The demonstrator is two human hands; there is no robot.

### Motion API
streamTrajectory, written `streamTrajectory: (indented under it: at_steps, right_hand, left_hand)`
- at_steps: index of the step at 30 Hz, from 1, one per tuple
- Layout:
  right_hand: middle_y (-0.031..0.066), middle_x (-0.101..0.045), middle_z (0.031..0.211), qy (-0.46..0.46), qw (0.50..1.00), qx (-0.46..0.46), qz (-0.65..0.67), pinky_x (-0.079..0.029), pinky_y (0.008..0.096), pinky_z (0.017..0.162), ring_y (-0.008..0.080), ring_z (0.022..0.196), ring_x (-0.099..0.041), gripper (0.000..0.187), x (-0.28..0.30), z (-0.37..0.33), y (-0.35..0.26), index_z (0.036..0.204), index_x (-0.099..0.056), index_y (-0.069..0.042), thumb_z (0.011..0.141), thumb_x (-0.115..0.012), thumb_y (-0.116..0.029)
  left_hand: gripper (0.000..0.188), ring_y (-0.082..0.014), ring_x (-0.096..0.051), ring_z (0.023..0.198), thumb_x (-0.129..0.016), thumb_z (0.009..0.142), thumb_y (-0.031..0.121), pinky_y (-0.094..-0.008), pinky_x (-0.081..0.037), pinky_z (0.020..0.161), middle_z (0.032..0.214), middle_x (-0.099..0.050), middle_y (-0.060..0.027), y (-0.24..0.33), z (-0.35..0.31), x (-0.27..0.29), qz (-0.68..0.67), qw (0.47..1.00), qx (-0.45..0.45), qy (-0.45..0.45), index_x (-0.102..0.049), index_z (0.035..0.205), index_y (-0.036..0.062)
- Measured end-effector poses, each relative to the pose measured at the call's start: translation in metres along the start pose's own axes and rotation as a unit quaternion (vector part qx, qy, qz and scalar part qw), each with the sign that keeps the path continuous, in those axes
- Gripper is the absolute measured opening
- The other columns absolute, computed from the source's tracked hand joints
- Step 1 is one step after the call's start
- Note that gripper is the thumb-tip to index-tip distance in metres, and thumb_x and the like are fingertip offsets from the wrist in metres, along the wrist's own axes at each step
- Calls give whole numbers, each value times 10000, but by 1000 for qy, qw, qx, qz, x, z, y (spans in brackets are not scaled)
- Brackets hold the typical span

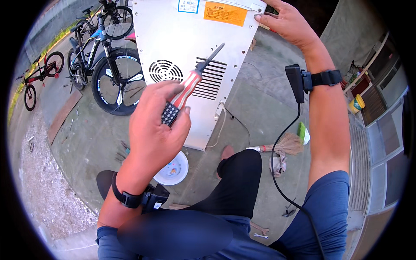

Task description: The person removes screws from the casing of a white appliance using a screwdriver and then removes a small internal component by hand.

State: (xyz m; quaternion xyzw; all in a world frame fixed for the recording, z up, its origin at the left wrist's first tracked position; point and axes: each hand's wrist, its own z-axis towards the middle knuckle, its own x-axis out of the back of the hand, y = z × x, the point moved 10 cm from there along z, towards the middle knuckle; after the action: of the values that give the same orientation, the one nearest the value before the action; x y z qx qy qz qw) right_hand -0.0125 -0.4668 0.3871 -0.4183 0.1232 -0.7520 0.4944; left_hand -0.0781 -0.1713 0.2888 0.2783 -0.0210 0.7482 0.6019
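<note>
My left hand (154,125) is wrapped round the handle of a screwdriver (190,84), which has a red, white and dark star-patterned grip. Its shaft points up and to the right, in front of a white metal appliance cabinet (173,41). The panel has a round vent (166,70), a slotted vent (211,78) and an orange label (225,14). At the cabinet's upper right corner my right hand (288,24) grips the edge, with the thumb on the near side; some fingertips are cut off by the frame.
A white bowl (172,169) stands on the floor below the cabinet. Right of my knee lie a straw broom (288,144) and a rag (279,164). Wrenches (261,236) rest near my leg. Bicycles (115,78) stand at the left. A black cable (274,160) hangs from my right wrist.
</note>
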Motion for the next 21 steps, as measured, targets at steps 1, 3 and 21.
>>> streamTrajectory:
  at_steps: [1,3,21]
  right_hand:
    - [94,-588,1391,7,1000,-8,-12,-456,330,1092,186,1279,-556,638,1,-1,2,1505,-437,16,904,-641,78]
    - [95,-583,1394,7,1000,5,-20,-460,331,1091,194,1279,-561,653,-4,1,-5,1508,-431,10,893,-636,89]
    - [129,-558,1394,50,992,58,-100,-463,350,1091,219,1284,-559,697,-4,-4,-11,1480,-442,7,831,-685,80]
  left_hand:
    - [368,-321,-653,943,-719,788,2,-377,-532,803,1119,-648,-166,13,9,2,16,1000,-19,8,-652,1150,22]
    - [363,-325,-652,953,-721,785,1,-385,-530,804,1107,-636,-164,26,24,6,46,998,-39,17,-659,1141,32]
    - [283,-234,-691,903,-823,805,14,-304,-546,804,1043,-712,-134,68,83,6,50,975,-201,83,-678,1047,-7]
